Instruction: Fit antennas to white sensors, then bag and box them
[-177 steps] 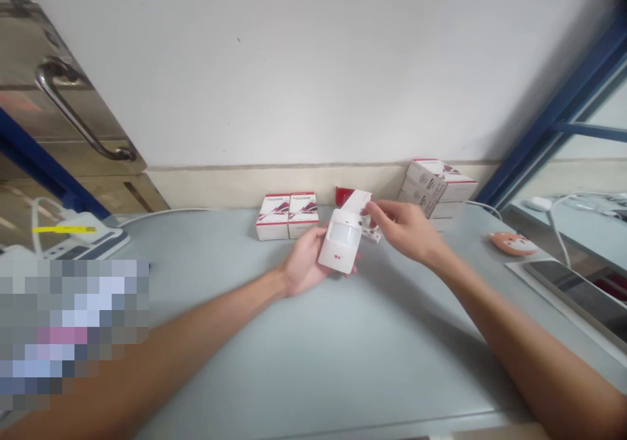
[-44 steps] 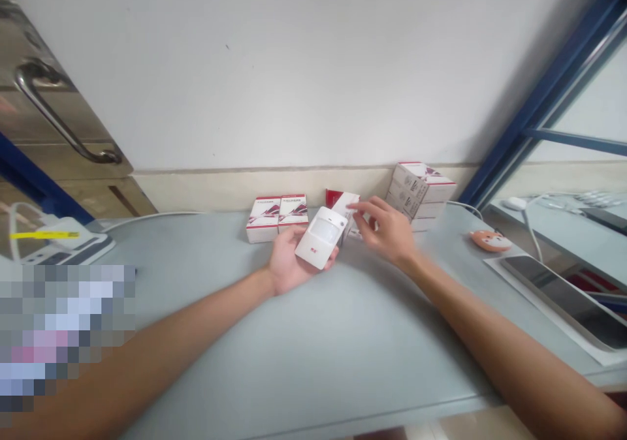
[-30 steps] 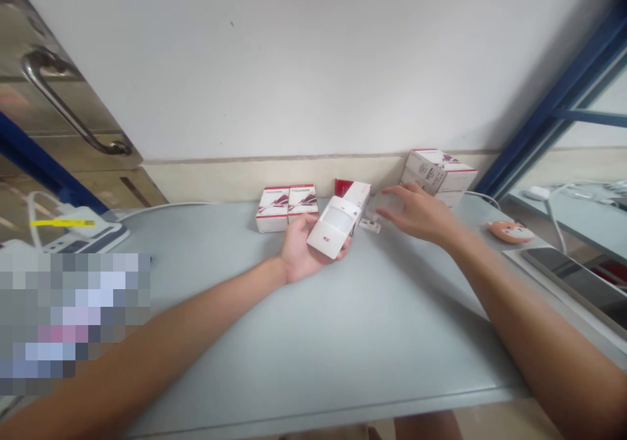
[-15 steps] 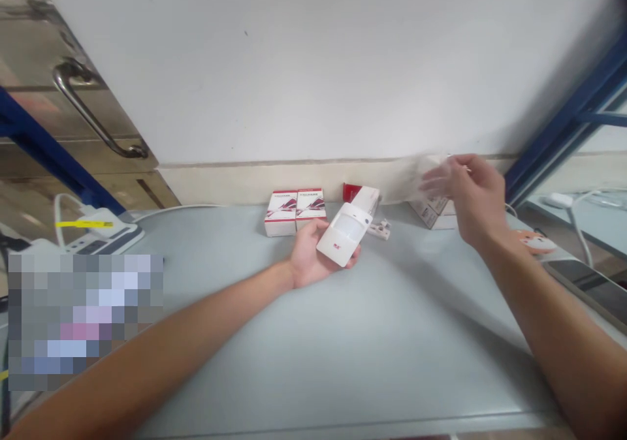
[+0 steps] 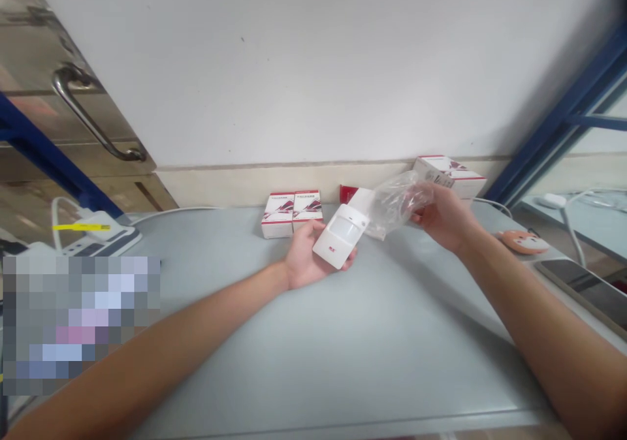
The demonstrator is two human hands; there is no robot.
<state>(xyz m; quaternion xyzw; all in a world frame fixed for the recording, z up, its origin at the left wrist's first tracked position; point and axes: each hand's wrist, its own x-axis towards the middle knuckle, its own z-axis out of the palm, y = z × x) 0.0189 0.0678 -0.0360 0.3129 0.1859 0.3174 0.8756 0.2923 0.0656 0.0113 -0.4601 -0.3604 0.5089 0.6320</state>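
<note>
My left hand [image 5: 311, 257] lies palm up and cradles a white PIR motion sensor [image 5: 337, 237], whose lens faces up and whose front bears a small red mark. My right hand [image 5: 441, 217] grips a crumpled clear plastic bag [image 5: 398, 204], holding it close to the sensor's upper right corner. Behind the sensor stands an open white box [image 5: 360, 200] with a red item [image 5: 347, 194] beside it. The bag partly hides small white parts on the table.
Two red-and-white boxes [image 5: 292, 213] stand against the wall, with a stack of similar boxes [image 5: 448, 175] to the right. An orange fox-faced mouse [image 5: 523, 243] and a dark tablet [image 5: 582, 290] lie at the right. A white device with cable [image 5: 93, 228] sits at the left.
My right hand has come down from the stack of boxes toward the sensor, with the clear bag in it. The left hand still holds the sensor in about the same place.
</note>
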